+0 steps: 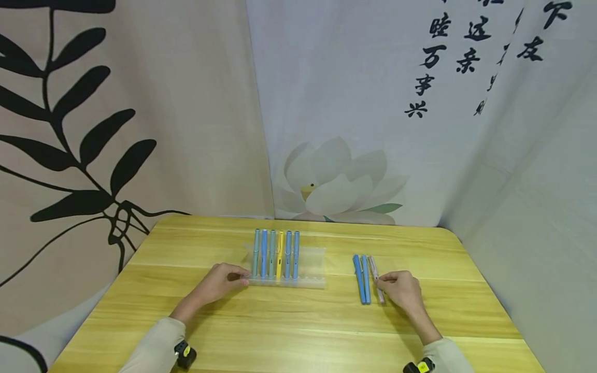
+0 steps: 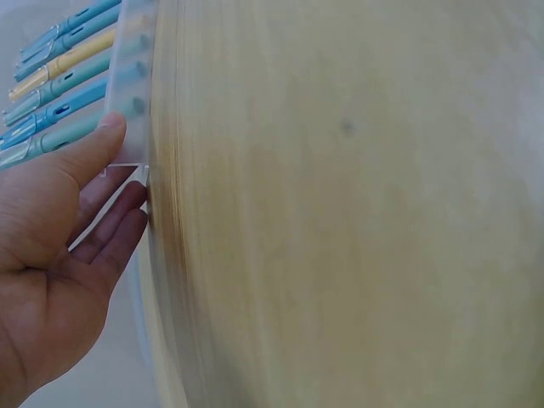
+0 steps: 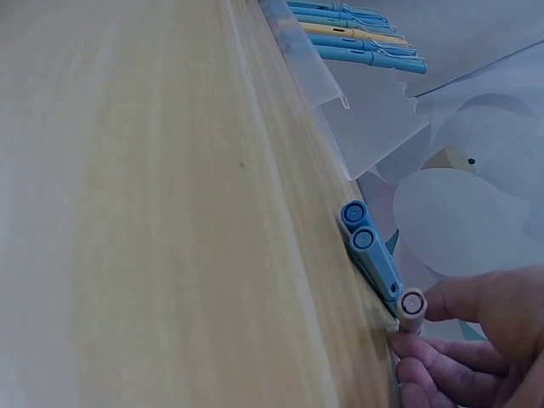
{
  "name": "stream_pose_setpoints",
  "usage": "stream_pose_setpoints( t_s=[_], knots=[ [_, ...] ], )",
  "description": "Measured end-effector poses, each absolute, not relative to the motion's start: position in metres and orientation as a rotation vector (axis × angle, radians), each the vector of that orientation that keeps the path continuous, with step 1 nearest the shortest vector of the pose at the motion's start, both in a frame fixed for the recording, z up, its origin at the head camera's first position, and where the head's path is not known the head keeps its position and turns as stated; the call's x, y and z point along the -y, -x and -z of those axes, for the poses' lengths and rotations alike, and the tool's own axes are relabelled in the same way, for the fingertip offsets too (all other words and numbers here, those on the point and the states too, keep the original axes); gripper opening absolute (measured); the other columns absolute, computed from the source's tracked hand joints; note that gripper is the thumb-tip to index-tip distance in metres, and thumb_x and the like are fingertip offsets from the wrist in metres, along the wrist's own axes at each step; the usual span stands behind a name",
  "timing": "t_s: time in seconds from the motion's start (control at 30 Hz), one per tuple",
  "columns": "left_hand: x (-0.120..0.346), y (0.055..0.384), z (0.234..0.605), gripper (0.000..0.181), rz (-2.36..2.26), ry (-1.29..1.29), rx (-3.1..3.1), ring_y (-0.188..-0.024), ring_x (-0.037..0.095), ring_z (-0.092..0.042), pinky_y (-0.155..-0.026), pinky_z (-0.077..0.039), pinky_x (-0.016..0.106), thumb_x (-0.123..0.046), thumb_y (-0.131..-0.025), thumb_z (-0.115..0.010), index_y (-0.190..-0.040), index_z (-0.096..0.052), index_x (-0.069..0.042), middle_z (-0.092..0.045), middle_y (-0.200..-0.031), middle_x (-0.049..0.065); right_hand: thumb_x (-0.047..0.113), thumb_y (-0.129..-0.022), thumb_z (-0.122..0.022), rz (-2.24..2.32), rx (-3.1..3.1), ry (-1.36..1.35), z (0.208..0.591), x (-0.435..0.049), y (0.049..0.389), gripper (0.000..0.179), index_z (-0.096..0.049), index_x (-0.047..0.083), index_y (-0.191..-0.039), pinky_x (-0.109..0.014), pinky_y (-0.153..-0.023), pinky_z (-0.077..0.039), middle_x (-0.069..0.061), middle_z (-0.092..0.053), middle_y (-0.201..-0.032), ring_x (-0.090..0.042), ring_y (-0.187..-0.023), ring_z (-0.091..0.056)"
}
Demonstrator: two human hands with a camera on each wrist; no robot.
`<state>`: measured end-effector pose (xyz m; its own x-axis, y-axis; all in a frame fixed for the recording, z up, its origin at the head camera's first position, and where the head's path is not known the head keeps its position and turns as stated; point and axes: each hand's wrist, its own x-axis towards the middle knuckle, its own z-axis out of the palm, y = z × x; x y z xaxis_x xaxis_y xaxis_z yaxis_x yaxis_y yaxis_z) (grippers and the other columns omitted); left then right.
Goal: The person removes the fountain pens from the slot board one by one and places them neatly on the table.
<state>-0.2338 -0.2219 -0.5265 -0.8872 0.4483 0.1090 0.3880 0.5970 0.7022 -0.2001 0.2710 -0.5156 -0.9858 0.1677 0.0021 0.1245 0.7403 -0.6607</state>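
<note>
A clear plastic pen rack [image 1: 311, 264] stands left of the table's middle. Several pens lean side by side in its left part: blue ones, greenish ones and a yellow pen [image 1: 280, 254]. My left hand [image 1: 216, 284] holds the rack's left front corner, its thumb [image 2: 109, 136] on the front lip and other fingers lower down. Over on the right, my right hand [image 1: 402, 291] pinches a pale pink pen [image 1: 373, 267] between thumb and fingers. Just left of that pen lie two blue pens, one darker [image 1: 359, 280] and one lighter [image 1: 366, 282], side by side.
The wooden table [image 1: 280, 331] reaches back to a hanging cloth [image 1: 345, 103] printed with a lotus and black characters. Another cloth with dark leaves [image 1: 126, 166] hangs at the left. A plain pale cloth [image 1: 536, 181] borders the right side.
</note>
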Motion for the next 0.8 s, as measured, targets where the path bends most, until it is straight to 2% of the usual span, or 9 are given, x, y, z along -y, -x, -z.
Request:
stream_pose_setpoints(
  t_s=[0.2,0.4,0.6,0.8],
  knots=[
    [0.222,0.235,0.528,0.027,-1.174,-0.721,-2.738,-0.11,0.027,-0.069,-0.094,-0.057,0.048,-0.026,-0.097,-0.072,-0.118,-0.076,-0.009,-0.075,-0.117,0.006,0.027,-0.088,-0.078,-1.09,2.881,0.226,0.513,-0.269,0.199,0.019,-0.081,0.008,-0.088,-0.033,-0.06,-0.049,-0.003,-0.077,-0.081,-0.016,-0.073,-0.067],
    [0.222,0.235,0.527,0.026,-1.172,-0.704,-2.744,-0.111,0.028,-0.069,-0.095,-0.056,0.05,-0.025,-0.097,-0.072,-0.117,-0.077,-0.009,-0.075,-0.117,0.006,0.027,-0.089,-0.079,-1.117,2.874,0.208,0.511,-0.27,0.2,0.024,-0.08,0.004,-0.094,-0.032,-0.06,-0.049,-0.005,-0.077,-0.083,-0.017,-0.074,-0.067],
    [0.222,0.234,0.527,0.027,-1.169,-0.707,-2.743,-0.112,0.029,-0.069,-0.095,-0.056,0.05,-0.025,-0.097,-0.072,-0.118,-0.076,-0.009,-0.075,-0.117,0.006,0.023,-0.09,-0.079,-1.13,2.831,0.135,0.504,-0.268,0.2,0.024,-0.079,0.003,-0.104,-0.035,-0.071,-0.057,-0.009,-0.078,-0.093,-0.022,-0.085,-0.072],
    [0.222,0.234,0.527,0.027,-1.171,-0.715,-2.737,-0.112,0.029,-0.069,-0.096,-0.056,0.05,-0.024,-0.097,-0.071,-0.119,-0.076,-0.008,-0.075,-0.118,0.007,0.023,-0.094,-0.076,-1.161,2.788,0.017,0.497,-0.262,0.203,0.028,-0.077,0.003,-0.114,-0.036,-0.075,-0.059,-0.006,-0.077,-0.098,-0.022,-0.09,-0.072]
  ],
)
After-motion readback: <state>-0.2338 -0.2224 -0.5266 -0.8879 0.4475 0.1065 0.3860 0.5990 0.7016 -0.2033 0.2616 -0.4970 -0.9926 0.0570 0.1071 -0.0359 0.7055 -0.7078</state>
